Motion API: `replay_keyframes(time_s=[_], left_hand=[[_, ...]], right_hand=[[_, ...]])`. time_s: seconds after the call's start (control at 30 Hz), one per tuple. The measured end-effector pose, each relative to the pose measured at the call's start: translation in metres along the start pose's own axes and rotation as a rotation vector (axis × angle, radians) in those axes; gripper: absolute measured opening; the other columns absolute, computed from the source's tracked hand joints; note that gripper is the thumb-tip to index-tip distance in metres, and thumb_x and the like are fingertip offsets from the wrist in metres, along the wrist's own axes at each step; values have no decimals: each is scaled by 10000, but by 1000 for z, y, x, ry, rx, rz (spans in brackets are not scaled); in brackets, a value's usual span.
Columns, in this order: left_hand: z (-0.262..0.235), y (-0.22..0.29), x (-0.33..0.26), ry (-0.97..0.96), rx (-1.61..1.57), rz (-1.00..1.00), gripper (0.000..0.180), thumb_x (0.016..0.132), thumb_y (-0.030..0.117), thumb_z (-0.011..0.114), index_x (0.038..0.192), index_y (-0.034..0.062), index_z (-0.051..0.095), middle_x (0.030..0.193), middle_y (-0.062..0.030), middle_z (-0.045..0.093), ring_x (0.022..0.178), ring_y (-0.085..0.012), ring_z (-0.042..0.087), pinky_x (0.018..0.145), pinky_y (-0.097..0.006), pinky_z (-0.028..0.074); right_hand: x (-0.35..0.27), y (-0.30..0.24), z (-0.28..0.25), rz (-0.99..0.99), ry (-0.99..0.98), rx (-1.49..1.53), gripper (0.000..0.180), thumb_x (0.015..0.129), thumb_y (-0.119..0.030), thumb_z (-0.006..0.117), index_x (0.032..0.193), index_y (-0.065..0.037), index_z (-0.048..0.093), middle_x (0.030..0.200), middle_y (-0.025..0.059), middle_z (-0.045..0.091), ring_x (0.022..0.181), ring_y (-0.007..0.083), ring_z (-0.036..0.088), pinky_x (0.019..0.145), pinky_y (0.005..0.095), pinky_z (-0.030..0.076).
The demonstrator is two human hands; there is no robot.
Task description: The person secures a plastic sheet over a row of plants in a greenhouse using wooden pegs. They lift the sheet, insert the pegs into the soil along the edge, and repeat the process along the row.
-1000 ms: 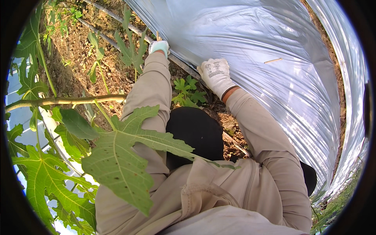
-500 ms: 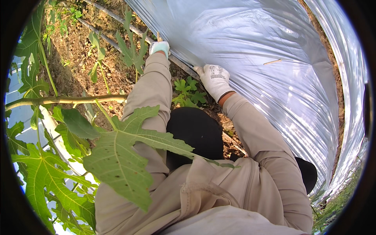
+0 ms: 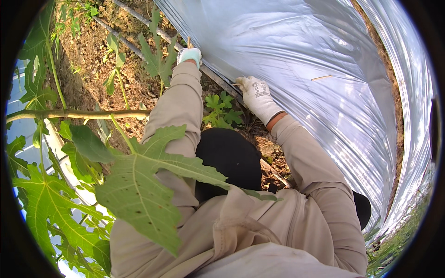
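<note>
My left hand (image 3: 189,56), in a white and mint glove, is closed around a small bunch of thin wooden sticks (image 3: 189,42), whose tips poke out at the top. It is beside the edge of a silvery plastic film (image 3: 282,51). My right hand (image 3: 259,97), in a white printed glove, is pinched at the film's near-left edge. A short tan tip, seemingly of another thin stick (image 3: 237,84), shows at its fingertips; the rest is hidden. Another thin stick (image 3: 321,78) lies on the film.
Dark hoses (image 3: 163,33) run along the film's edge over brown, littered soil (image 3: 88,60). A horizontal branch (image 3: 79,114) and large lobed leaves (image 3: 139,185) hang over my left arm. A small green plant (image 3: 222,110) grows between my arms. My dark knee (image 3: 227,160) is below.
My right hand has shifted slightly right, its thumb drawn back from the film edge, and a tan tip now shows at its fingertips. My left hand stays in place.
</note>
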State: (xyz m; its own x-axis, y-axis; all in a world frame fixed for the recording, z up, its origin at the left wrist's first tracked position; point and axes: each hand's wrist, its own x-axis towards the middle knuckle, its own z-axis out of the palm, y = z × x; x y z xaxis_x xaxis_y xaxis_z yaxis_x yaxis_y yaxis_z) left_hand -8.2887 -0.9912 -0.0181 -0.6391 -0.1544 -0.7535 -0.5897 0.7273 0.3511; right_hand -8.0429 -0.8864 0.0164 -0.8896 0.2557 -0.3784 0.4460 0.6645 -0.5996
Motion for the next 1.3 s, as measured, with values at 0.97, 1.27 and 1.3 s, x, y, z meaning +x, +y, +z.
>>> replay_keyframes(time_s=[0.97, 1.27, 1.3], left_hand=[[-1, 8, -9, -26, 20, -43, 354, 914, 36, 564, 1256, -11, 487, 605, -21, 491, 457, -133, 447, 465, -333, 341], [-2, 7, -4, -50, 27, -56, 324, 919, 32, 545, 1227, -20, 460, 597, -14, 448, 456, -138, 408, 469, -331, 310], [-3, 7, -5, -55, 28, -59, 311, 918, 31, 546, 1214, -19, 463, 594, -15, 449, 455, -139, 407, 468, -332, 309]], right_hand=[[-9, 10, 2, 811, -95, 1271, 337, 1005, -310, 527, 914, 0, 623, 658, 22, 557, 575, 179, 610, 526, 293, 511], [-35, 35, 15, 789, -340, 1492, 355, 1006, -347, 528, 1111, -27, 641, 948, 31, 679, 887, 176, 681, 708, 275, 537], [-37, 36, 16, 785, -377, 1501, 347, 1008, -342, 526, 1121, -33, 636, 966, 30, 682, 895, 172, 683, 704, 266, 534]])
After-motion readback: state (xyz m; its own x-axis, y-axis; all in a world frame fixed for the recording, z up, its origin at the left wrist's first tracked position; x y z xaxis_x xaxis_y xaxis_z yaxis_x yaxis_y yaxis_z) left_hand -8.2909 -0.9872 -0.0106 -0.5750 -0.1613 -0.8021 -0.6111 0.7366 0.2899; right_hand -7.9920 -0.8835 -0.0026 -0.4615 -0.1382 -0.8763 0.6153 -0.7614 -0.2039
